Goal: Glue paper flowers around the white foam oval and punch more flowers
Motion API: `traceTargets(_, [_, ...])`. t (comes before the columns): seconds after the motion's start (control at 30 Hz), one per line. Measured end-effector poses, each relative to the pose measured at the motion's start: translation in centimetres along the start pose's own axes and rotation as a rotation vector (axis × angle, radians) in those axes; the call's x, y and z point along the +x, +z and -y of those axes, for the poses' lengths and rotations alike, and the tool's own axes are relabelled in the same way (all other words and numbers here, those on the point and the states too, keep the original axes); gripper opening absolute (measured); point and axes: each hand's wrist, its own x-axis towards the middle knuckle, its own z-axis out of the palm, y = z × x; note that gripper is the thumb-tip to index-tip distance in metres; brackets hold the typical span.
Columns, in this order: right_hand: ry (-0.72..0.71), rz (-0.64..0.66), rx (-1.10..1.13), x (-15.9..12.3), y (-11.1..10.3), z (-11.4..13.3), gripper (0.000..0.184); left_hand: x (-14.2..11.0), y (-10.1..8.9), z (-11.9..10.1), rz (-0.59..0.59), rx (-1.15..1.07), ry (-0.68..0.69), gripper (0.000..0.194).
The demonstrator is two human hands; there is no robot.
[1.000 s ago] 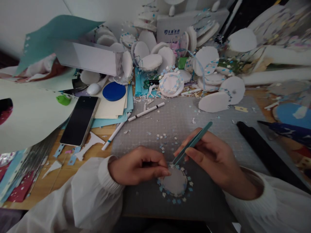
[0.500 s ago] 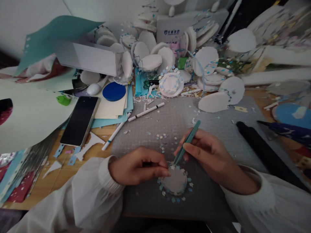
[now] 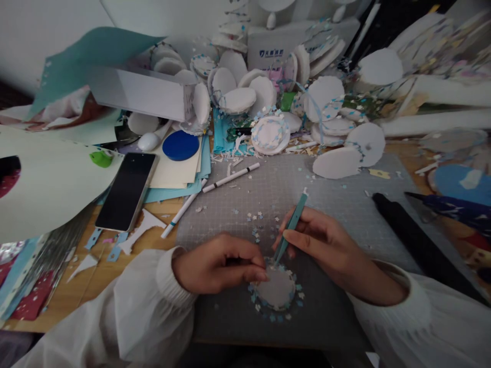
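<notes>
Teal tweezers slant from the right hand's grasp, tips at the far edge of a pale disc ringed by tiny flowers. The left hand has thumb and forefinger near the disc's upper left edge; whether they pinch anything, I cannot tell. Disc and flowers lie on a grey mat.

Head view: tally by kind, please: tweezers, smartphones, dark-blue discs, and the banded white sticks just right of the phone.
Teal tweezers: 1
Smartphone: 1
Dark-blue disc: 1
Banded white sticks: 2 (black-banded stick, teal-banded stick)
Total: 5
</notes>
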Motion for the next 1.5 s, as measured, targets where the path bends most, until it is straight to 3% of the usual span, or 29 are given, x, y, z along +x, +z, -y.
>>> traceTargets(0.37, [-0.135, -0.074, -0.148, -0.54, 0.44, 0.52, 0.010, 0.07, 0.00, -0.15, 0.002, -0.003, 0.019, 0.022])
traceTargets(1.27, [-0.095, -0.105, -0.079, -0.23, 0.17, 0.30, 0.015, 0.10, 0.05, -0.23, -0.012, -0.050, 0.005, 0.028])
traceTargets(1.37, [-0.127, -0.175, -0.040, -0.17, 0.02, 0.43, 0.018, 0.03, 0.02, -0.25, -0.011, -0.063, -0.028, 0.032])
traceTargets(1.5, [-0.227, -0.372, 0.093, 0.08, -0.35, 0.91, 0.014, -0.15, 0.06, -0.02, 0.006, -0.049, -0.049, 0.035])
